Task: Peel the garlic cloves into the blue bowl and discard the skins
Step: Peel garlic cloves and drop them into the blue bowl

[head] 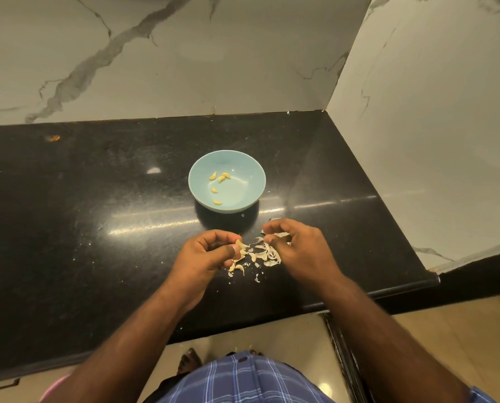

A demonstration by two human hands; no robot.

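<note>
Left hand (211, 251) is pinching a small pale garlic clove (240, 244); right hand (292, 245) is pinching papery skin (272, 254) beside that grip. Peeling step; next, probably dropping it into the round light-blue ceramic bowl (251, 167) beyond the grip on the black bench (97, 199).

Glossy speckled black stone counter (97, 199), smooth glazed blue bowl (251, 170), seemingly papery garlic skins (267, 254).

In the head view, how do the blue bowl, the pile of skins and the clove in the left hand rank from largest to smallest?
1. blue bowl
2. pile of skins, a looser spread that covers less area
3. clove pinched by the left hand, plainly the smallest
</note>
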